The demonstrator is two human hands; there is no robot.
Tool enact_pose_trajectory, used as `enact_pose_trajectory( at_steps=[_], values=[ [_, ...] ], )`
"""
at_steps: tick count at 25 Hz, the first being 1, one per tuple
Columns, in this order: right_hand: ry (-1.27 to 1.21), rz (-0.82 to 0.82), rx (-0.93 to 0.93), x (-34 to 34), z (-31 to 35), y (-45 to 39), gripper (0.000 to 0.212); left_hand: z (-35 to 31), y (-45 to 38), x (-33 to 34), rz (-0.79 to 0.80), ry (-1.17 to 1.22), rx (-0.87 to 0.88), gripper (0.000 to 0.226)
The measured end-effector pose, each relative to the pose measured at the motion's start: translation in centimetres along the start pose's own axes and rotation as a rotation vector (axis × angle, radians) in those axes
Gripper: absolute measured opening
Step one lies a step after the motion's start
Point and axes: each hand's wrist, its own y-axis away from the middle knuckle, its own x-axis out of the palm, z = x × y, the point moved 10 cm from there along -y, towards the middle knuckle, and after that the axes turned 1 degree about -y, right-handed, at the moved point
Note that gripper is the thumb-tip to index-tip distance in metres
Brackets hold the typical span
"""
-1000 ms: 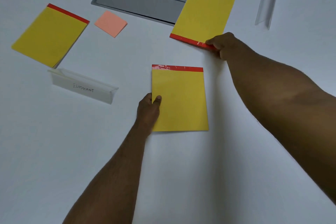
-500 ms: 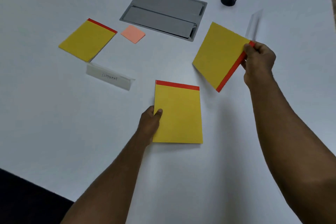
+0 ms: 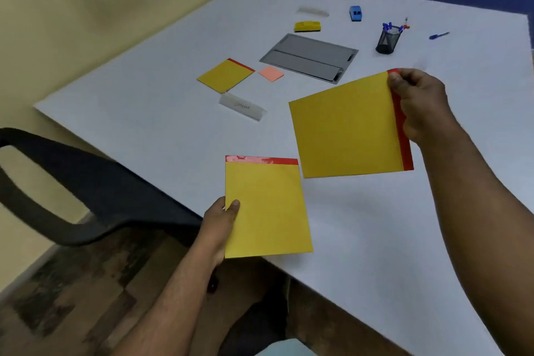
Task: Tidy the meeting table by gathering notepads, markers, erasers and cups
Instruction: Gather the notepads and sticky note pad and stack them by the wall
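Observation:
My left hand (image 3: pixel 218 221) grips the left edge of a yellow notepad with a red top strip (image 3: pixel 267 208), held at the near table edge. My right hand (image 3: pixel 419 104) holds a second yellow notepad (image 3: pixel 346 127) by its red binding, lifted above the white table (image 3: pixel 144 95) and turned sideways. A third yellow notepad (image 3: pixel 225 76) lies flat farther back, beside an orange sticky-note pad (image 3: pixel 271 73). A yellow eraser (image 3: pixel 307 26) and a blue eraser (image 3: pixel 355 13) sit at the far side. A black mesh pen cup (image 3: pixel 387 41) holds blue pens; a loose blue pen (image 3: pixel 438 35) lies to its right.
A clear name plate (image 3: pixel 242 110) stands between the far notepad and my hands. A grey cable hatch (image 3: pixel 309 57) is set in the table's middle. A white object (image 3: pixel 313 11) lies at the far side. A black chair arm (image 3: pixel 86 191) juts in at left, near the table's edge.
My right hand has lifted its notepad off the table and brought it nearer, turned sideways. My left hand's notepad has slid to the near table edge. The view has pulled back.

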Motion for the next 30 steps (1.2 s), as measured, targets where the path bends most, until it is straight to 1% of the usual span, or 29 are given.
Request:
enact_pose_trajectory(
  at_steps=[3,6,8,11,14,16,17,19,20,21,24,25,27,29,30],
  values=[
    [-0.002,0.132,-0.084,3.2,6.8,4.0,0.019,0.9,6.0,-3.9,-0.039,0.096,0.015,0.017],
    [0.025,0.234,-0.23,7.4,13.0,7.1,0.011,0.0,10.1,-6.5,-0.017,0.16,0.043,0.023],
    [0.024,0.303,-0.314,11.3,16.5,9.7,0.012,-1.9,12.4,-9.0,-0.008,0.174,0.098,0.024],
    [-0.049,0.402,-0.392,17.4,21.4,13.7,0.014,-5.8,15.1,-13.8,-0.01,0.19,0.211,0.023],
    [-0.111,0.544,-0.421,25.2,25.1,18.0,0.012,-8.8,17.1,-20.3,-0.038,0.228,0.308,0.023],
    [-0.096,0.637,-0.47,32.9,26.9,22.7,0.012,-9.0,18.7,-28.0,-0.117,0.254,0.358,0.029],
    [-0.074,0.665,-0.479,34.0,27.3,23.2,0.015,-8.9,18.3,-28.7,-0.133,0.274,0.35,0.031],
    [-0.044,0.742,-0.482,41.7,27.3,28.7,0.019,-7.6,19.4,-36.2,-0.173,0.314,0.346,0.032],
    [-0.012,0.767,-0.465,42.6,26.9,29.1,0.02,-7.2,19.1,-36.3,-0.158,0.352,0.334,0.033],
    [0.01,0.819,-0.464,46.1,26.8,31.6,0.02,-6.3,19.3,-39.2,-0.166,0.385,0.315,0.034],
    [0.075,0.944,-0.437,57.2,25.9,39.2,0.017,-3.9,19.7,-49.1,-0.204,0.429,0.346,0.035],
    [0.103,0.985,-0.426,58.4,25.1,39.8,0.017,-3.4,19.5,-49.3,-0.18,0.461,0.347,0.034],
    [0.166,1.066,-0.399,64.2,23.8,43.2,0.017,-2.4,19.2,-53.3,-0.142,0.523,0.327,0.032],
    [0.205,1.155,-0.371,69.2,22.7,45.4,0.016,-1.8,17.9,-56.4,-0.102,0.56,0.266,0.034],
    [0.243,1.197,-0.356,70.3,21.6,45.9,0.016,-1.3,17.7,-56.4,-0.073,0.582,0.237,0.036]
  ],
)
